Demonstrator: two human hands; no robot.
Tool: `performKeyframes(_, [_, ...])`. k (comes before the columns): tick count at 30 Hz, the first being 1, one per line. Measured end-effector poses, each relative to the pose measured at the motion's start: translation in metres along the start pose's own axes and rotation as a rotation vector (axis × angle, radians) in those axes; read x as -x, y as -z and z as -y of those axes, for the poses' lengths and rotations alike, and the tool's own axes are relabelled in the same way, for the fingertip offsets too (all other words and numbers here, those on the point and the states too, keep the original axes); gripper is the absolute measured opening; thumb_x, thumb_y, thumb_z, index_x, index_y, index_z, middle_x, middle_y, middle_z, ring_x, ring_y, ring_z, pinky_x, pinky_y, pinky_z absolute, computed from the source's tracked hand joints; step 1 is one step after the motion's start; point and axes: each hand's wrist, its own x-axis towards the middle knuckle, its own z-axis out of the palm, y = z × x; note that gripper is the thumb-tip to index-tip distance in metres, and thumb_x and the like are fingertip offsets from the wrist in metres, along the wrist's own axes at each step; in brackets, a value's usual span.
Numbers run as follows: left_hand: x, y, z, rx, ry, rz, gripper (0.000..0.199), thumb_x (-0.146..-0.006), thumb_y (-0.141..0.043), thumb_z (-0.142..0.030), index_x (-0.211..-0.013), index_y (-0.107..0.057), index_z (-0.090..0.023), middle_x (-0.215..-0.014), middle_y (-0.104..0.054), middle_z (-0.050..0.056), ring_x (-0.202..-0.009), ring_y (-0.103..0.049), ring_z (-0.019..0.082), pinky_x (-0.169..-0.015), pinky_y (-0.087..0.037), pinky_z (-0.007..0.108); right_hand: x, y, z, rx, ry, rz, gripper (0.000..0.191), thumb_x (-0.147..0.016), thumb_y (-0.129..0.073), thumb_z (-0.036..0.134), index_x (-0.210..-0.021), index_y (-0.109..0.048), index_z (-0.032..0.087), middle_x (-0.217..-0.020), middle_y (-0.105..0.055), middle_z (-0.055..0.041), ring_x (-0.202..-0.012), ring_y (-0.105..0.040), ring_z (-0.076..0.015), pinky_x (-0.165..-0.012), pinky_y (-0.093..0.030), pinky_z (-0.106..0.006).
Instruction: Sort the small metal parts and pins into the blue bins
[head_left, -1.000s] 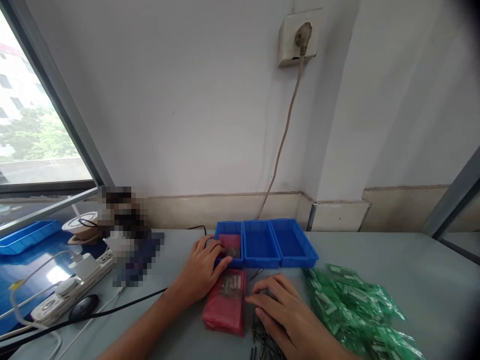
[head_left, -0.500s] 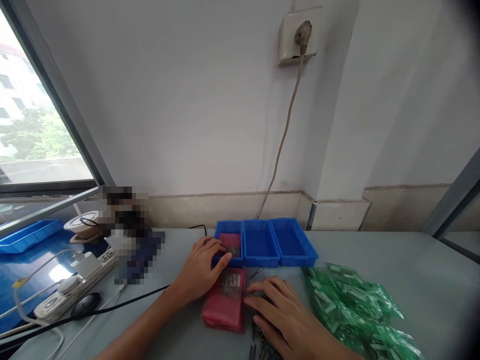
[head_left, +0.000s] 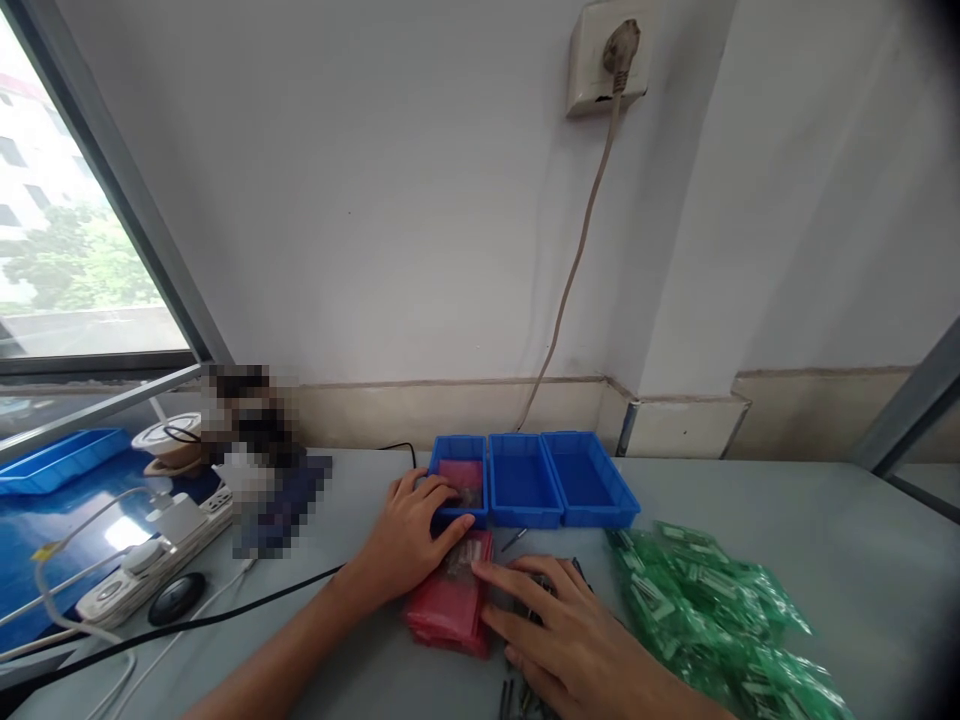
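My left hand rests over the near left corner of the leftmost blue bin. Its fingers reach inside toward a red plastic bag, and the thumb is spread apart above another red bag on the table. That lower bag looks like a stack and has small pale items showing at its far end. My right hand is open with fingers spread, its fingertips at the right edge of the lower red bag. Beneath its palm lie several small dark metal pieces, partly hidden.
Two more blue bins stand beside the first, a thin metal piece before them. Green plastic bags are heaped at right. At left are a power strip, a mouse, a black cable and a pixelated patch.
My right hand has shifted slightly left, its fingertips now meeting the lower red bag. My left hand stays at the bin. The view has tilted slightly.
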Motion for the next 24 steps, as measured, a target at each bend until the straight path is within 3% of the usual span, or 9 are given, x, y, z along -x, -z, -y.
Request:
performKeyframes(8, [0.001, 0.0, 0.0, -0.035, 0.012, -0.02, 0.033, -0.107, -0.058, -0.053, -0.116, -0.074, -0.026, -0.128, -0.074, 0.005, -0.134, -0.054, 0.035, -0.116, -0.041, 0.06, 0.002, -0.016, -0.001, 0.08, 0.112, -0.062, 0.043, -0.096, -0.062, 0.006, -0.137, -0.068, 0.017, -0.157, -0.063, -0.008, -0.127, -0.062, -0.0341, -0.098, -0.058, -0.048])
performKeyframes(14, [-0.001, 0.004, 0.003, -0.058, 0.046, -0.098, 0.033, -0.111, -0.052, -0.05, -0.125, -0.073, -0.027, -0.132, -0.073, 0.005, -0.136, -0.052, 0.034, -0.117, -0.038, 0.059, 0.0, 0.001, 0.002, 0.006, 0.104, -0.05, 0.03, -0.105, -0.057, 0.012, -0.13, -0.071, 0.019, -0.153, -0.066, -0.0093, -0.129, -0.064, -0.0312, -0.103, -0.058, -0.047])
performKeyframes(17, [-0.002, 0.005, 0.002, -0.049, 0.034, -0.147, 0.033, -0.112, -0.049, -0.046, -0.127, -0.072, -0.027, -0.131, -0.074, 0.006, -0.134, -0.054, 0.031, -0.117, -0.038, 0.056, 0.0, 0.007, 0.003, -0.08, 0.067, -0.038, 0.033, -0.107, -0.053, 0.01, -0.133, -0.07, 0.021, -0.152, -0.066, -0.0116, -0.137, -0.061, -0.0286, -0.108, -0.056, -0.045])
performKeyframes(24, [-0.002, 0.003, 0.0, -0.03, -0.001, -0.106, 0.028, -0.112, -0.051, -0.04, -0.119, -0.073, -0.026, -0.125, -0.076, 0.005, -0.13, -0.057, 0.029, -0.118, -0.037, 0.053, 0.006, -0.001, 0.0, -0.188, -0.023, -0.002, 0.038, -0.11, -0.05, 0.014, -0.144, -0.065, 0.022, -0.159, -0.059, -0.0107, -0.142, -0.059, -0.0266, -0.117, -0.053, -0.042])
